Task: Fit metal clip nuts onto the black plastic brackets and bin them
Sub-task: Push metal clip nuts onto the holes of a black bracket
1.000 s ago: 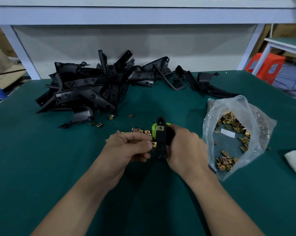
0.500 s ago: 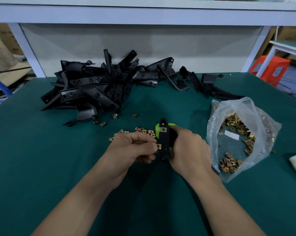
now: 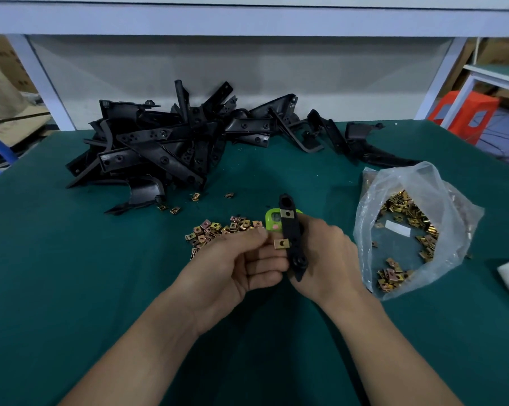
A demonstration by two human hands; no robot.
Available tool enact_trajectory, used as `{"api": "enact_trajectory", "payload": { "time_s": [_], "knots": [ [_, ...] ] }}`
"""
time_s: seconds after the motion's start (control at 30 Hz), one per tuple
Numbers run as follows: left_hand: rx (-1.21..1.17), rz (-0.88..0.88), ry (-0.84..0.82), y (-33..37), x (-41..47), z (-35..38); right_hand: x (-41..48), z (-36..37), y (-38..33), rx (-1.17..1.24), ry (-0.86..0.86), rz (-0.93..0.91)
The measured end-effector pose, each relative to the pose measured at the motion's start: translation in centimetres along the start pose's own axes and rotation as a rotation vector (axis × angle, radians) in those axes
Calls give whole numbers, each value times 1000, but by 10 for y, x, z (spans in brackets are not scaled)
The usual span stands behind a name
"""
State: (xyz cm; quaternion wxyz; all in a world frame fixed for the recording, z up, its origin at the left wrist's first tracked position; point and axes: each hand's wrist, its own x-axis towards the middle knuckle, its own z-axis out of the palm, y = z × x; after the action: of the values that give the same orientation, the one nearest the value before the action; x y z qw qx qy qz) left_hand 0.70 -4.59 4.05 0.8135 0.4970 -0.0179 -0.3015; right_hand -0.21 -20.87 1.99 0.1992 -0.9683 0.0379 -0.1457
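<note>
Head view: our right hand (image 3: 326, 259) grips the bracket (image 3: 291, 230) upright above the middle of the table (image 3: 71, 288), while our left hand (image 3: 235, 268) pinches a clip nut (image 3: 281, 244) at its left edge. Pushed askew, we judge it could jam or spring off into the loose nuts (image 3: 218, 230).

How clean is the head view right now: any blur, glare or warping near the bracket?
Head view: bracket and clip sharp, evenly lit, no glare; mild sheen on the bag; shelf posts splay from wide-angle distortion; corners slightly soft.
</note>
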Motion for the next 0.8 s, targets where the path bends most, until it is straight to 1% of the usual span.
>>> {"api": "enact_trajectory", "payload": {
  "time_s": [0.1, 0.23, 0.47, 0.6, 0.8],
  "knots": [
    [-29, 6, -61, -2, 0, -2, -1, 0, -1, 12, 6, -10],
    [53, 14, -67, -7, 1, 1, -3, 1, -1, -5, -6, -46],
    [144, 132, 30, -9, 2, 1, -6, 9, -3, -49, 2, -89],
    [188, 133, 53, -8, 2, 0, -4, 12, -2, -121, -27, -84],
    [245, 136, 87, -5, 0, 1, -4, 16, 0, -152, -18, -79]
  ]
}}
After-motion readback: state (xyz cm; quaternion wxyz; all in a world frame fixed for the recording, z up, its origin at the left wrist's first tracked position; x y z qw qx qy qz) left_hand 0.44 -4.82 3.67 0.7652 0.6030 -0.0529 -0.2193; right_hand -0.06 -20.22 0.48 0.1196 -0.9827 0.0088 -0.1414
